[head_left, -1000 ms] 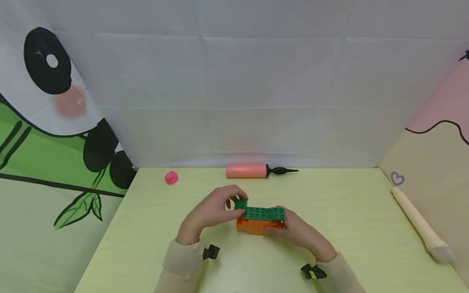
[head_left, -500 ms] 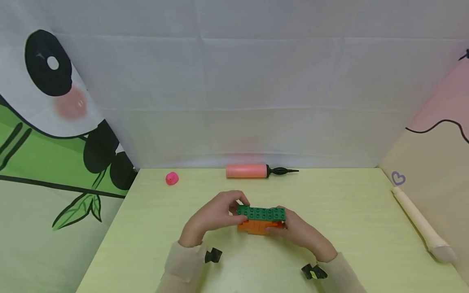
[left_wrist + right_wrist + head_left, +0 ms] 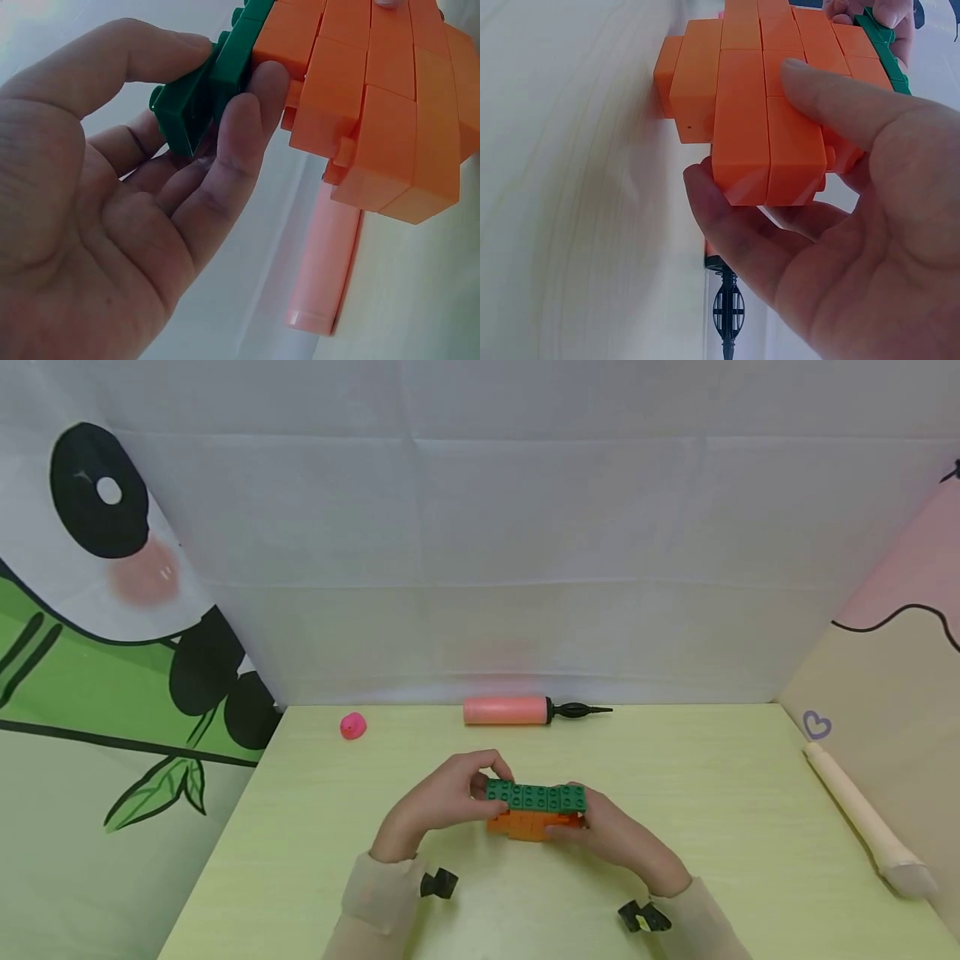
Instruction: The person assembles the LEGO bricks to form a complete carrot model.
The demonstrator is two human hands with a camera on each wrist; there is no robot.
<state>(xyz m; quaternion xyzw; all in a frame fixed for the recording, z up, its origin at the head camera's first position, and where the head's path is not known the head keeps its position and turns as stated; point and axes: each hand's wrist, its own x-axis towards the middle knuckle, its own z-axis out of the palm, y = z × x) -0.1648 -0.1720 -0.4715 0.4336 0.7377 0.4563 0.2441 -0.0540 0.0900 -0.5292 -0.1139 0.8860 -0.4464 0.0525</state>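
Note:
An orange toy-brick build (image 3: 528, 826) has a row of green bricks (image 3: 536, 797) along its top. My left hand (image 3: 452, 795) pinches the green brick (image 3: 180, 112) at the row's left end between thumb and fingers. In the left wrist view that brick sits slightly skewed against its green neighbour, and it overhangs the orange part. The right end of the build is held by my right hand (image 3: 611, 831). Its thumb lies across the orange bricks (image 3: 742, 112) and the other fingers curl around the opposite side, partly hidden.
Along the back of the pale table (image 3: 712, 793) lies a pink hand pump (image 3: 505, 711) with a black nozzle. A small pink toy (image 3: 352, 725) stands to its left. By the right wall is a long cream-coloured club-shaped object (image 3: 862, 818). Printed cloth walls (image 3: 555, 527) surround the table.
My left hand has come down and slightly right with the green brick, which now lines up with the green row instead of standing above it. My right hand has barely moved.

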